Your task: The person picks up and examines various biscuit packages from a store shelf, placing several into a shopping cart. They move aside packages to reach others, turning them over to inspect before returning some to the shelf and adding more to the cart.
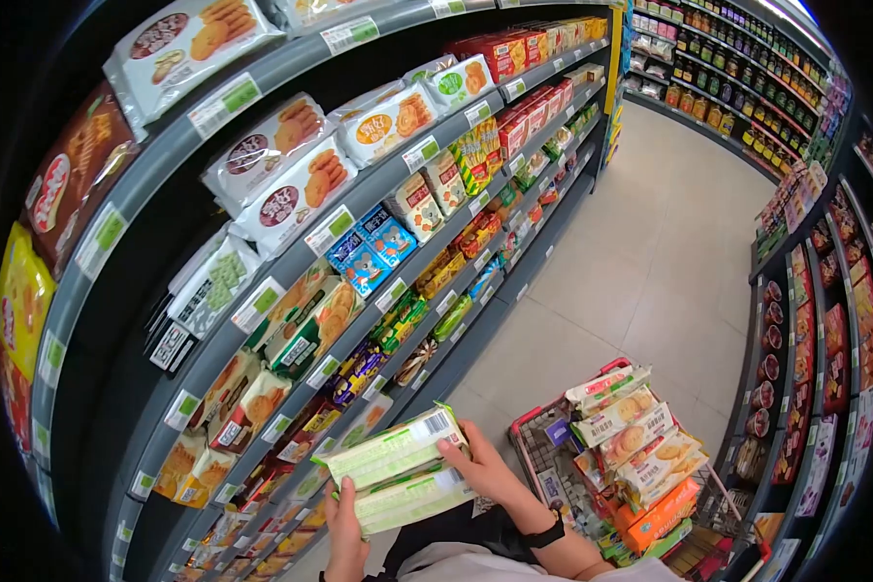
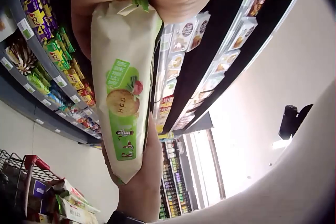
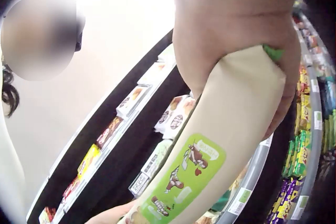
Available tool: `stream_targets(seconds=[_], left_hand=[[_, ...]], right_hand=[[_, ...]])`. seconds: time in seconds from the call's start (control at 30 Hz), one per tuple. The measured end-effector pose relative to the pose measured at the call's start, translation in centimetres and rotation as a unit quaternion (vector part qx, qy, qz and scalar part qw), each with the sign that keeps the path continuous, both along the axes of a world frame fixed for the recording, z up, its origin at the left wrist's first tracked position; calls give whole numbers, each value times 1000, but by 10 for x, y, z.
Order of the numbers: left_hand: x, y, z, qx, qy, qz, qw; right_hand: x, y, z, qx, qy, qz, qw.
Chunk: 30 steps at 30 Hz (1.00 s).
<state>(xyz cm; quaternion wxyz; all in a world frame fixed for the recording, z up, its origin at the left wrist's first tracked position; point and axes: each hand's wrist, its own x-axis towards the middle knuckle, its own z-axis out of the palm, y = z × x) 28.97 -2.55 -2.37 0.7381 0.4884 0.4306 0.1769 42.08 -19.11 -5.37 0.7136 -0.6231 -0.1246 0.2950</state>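
Two long cream-and-green biscuit packets lie side by side in front of me, the upper packet and the lower packet. My left hand grips their left ends, its thumb along the near side. At the right ends, my right hand holds them, with the thumb over the upper packet near its barcode. In the left wrist view, a packet side shows a round biscuit picture on a green label. The right wrist view shows a packet side with small cartoon figures.
A shopping cart filled with snack packets stands at my right. Shelves of biscuits run along my left, close to the hands. Another shelf row lines the right side. A tiled aisle floor stretches ahead to shelves of jars.
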Motion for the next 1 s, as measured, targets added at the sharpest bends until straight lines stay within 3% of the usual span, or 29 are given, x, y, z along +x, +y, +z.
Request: stream_targets(seconds=[0.17,0.23,0.4,0.7,0.8,0.87,1.0], left_hand=[[77,10,-1,-2,63,-68,996],[106,18,-11,26,35,-155,987],[162,7,-14,8,40,-185,982],[192,-9,-36,7,89,-151,984],[206,-20,-29,0,92,-127,988],[217,-30,-7,77,247,-196,946],[210,-24,-37,37,174,-169,969]], right_hand=[[45,-3,-22,7,20,-100,995],[64,-5,-32,10,29,-125,992],[99,-12,-53,60,83,-211,972],[136,-26,-92,18,127,-155,980],[146,-31,-84,3,158,-166,973],[156,-35,-76,-3,165,-163,973],[158,-37,-90,39,179,-175,967]])
